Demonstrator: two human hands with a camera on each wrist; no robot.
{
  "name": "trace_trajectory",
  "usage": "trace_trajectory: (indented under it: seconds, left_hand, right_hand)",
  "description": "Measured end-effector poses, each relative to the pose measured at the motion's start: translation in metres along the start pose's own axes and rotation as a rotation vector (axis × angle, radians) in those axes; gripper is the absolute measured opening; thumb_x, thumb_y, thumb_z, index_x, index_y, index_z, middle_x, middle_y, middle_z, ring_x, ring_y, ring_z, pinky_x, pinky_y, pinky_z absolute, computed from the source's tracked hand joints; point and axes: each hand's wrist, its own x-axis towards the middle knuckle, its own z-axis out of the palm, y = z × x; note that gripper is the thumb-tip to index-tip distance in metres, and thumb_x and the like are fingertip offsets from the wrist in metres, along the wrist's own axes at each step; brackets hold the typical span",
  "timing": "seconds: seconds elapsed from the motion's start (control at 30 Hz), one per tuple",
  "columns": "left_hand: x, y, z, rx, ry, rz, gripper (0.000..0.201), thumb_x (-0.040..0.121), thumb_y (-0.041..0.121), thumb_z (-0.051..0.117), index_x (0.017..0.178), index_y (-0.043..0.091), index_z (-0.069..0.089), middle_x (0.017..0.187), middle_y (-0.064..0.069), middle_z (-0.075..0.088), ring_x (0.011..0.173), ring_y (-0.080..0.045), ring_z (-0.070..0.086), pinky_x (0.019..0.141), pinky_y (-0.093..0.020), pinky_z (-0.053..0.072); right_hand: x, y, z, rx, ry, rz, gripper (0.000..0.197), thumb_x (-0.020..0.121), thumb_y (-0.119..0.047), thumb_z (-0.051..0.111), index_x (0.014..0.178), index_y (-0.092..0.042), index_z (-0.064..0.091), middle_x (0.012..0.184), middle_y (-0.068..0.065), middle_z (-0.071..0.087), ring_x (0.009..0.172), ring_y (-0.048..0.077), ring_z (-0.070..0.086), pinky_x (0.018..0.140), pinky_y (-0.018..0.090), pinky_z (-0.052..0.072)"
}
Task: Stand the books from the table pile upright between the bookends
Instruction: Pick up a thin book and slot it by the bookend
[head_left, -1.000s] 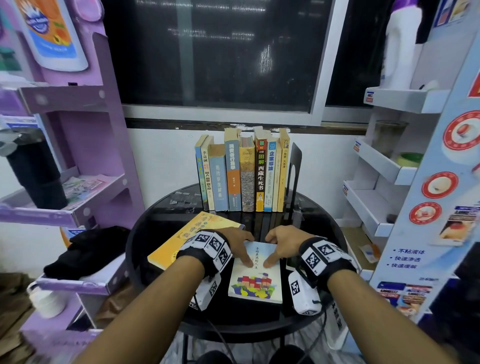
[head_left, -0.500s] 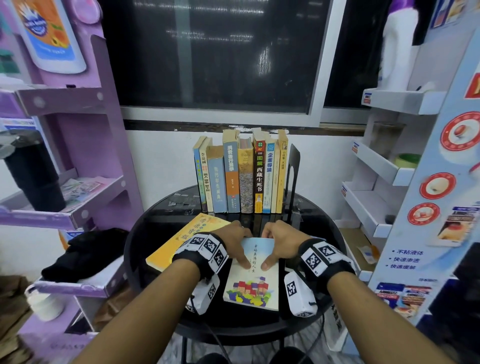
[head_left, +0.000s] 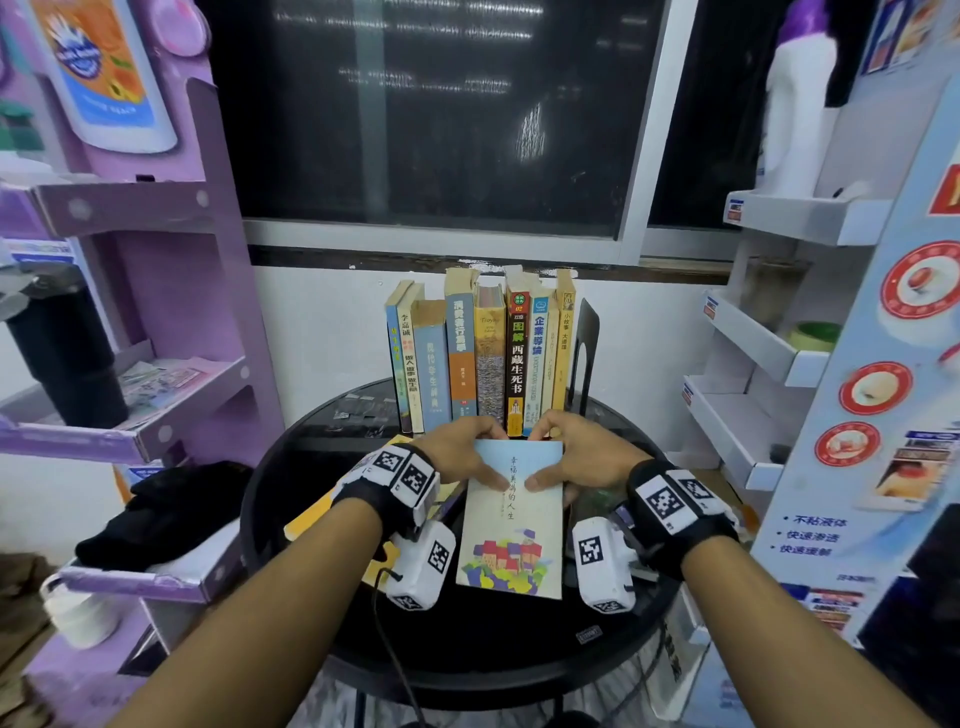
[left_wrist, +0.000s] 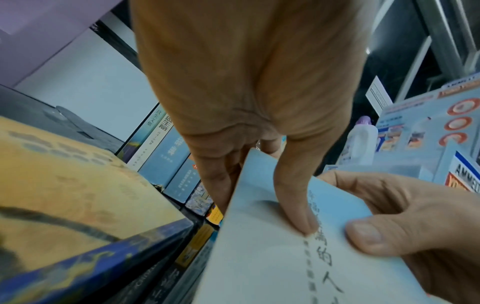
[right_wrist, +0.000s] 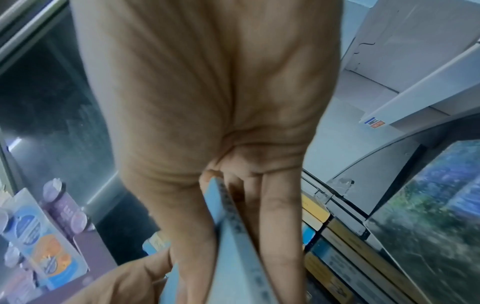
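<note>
A thin pale-blue book with a drawing of coloured houses is held tilted above the round black table. My left hand pinches its far left corner, thumb on the cover and fingers underneath; the left wrist view shows this left hand on the book. My right hand pinches the far right corner the same way, and the right wrist view shows the right hand round the book's edge. Several books stand upright behind, against a black bookend. A yellow book lies flat at the left.
A purple cardboard shelf stands left with a black tumbler on it and black cloth lower down. White shelves stand right. A dark window is behind the row.
Both hands have slid forward along the pale-blue book to its far end and gripped it. Its far edge has come up off the table, towards the standing row.
</note>
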Motion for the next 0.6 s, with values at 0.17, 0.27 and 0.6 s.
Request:
trace_trajectory:
  seconds: [0.17,0.27,0.6]
  left_hand:
    - [0.01,0.015,-0.011,-0.194,0.128,0.121,0.036,0.072,0.003,0.078,0.087,0.022,0.051,0.091,0.004,0.058,0.085,-0.013,0.057,0.066,-0.025,0.052]
    - [0.019,0.027,-0.013,-0.276,0.174,0.171,0.036,0.071,0.001,0.079,0.085,0.018,0.052,0.09,0.002,0.059,0.085,-0.014,0.058,0.066,-0.026,0.054]
    - [0.062,0.059,-0.008,-0.225,0.28,0.239,0.029,0.077,0.012,0.077,0.096,0.019,0.057,0.1,-0.003,0.063,0.096,-0.021,0.062,0.083,-0.037,0.056]
  right_hand:
    - [-0.003,0.001,-0.017,0.247,0.024,-0.025,0.018,0.089,-0.008,0.067,0.099,-0.013,0.053,0.11,0.017,0.066,0.094,0.028,0.071,0.068,0.037,0.061]
    - [-0.005,0.004,-0.026,0.221,0.053,-0.064,0.016,0.091,-0.008,0.063,0.103,-0.015,0.055,0.107,0.013,0.067,0.093,0.021,0.07,0.067,0.033,0.061]
    - [-0.005,0.02,-0.054,0.084,0.35,-0.093,0.016,0.092,-0.01,0.061,0.106,-0.017,0.057,0.106,0.012,0.067,0.089,0.024,0.069,0.06,0.041,0.061]
